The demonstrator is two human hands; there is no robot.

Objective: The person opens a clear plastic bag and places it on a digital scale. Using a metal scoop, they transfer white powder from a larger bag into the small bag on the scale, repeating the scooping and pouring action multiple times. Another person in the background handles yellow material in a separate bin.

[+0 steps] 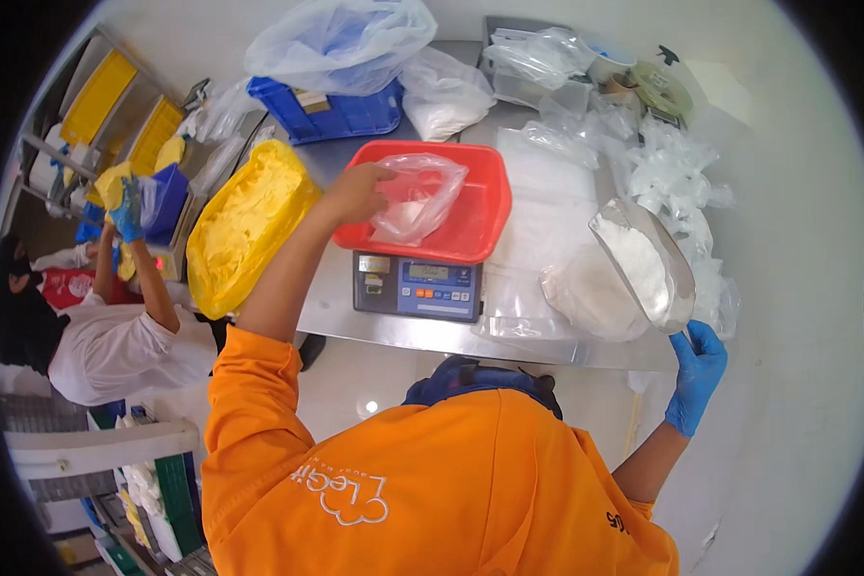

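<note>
My bare left hand (361,193) grips the rim of a clear plastic bag (432,209) and holds its mouth apart. Some white powder (412,210) lies inside the bag, which sits in a red plastic tub (484,223). That tub rests on a digital scale (419,286) with a lit display. In a blue glove, my right hand (698,374) holds a metal scoop (675,268) by its handle. White powder fills much of the scoop, tilted over a clear bag of pale powder (596,295) on the steel table's right side.
Flat clear bags (540,216) lie stacked right of the tub. A yellow bag of yellow dough-like material (252,216) stands left. Behind are a blue crate (331,115) and a bag of white powder (446,93). A co-worker (122,345) handles yellow material at far left.
</note>
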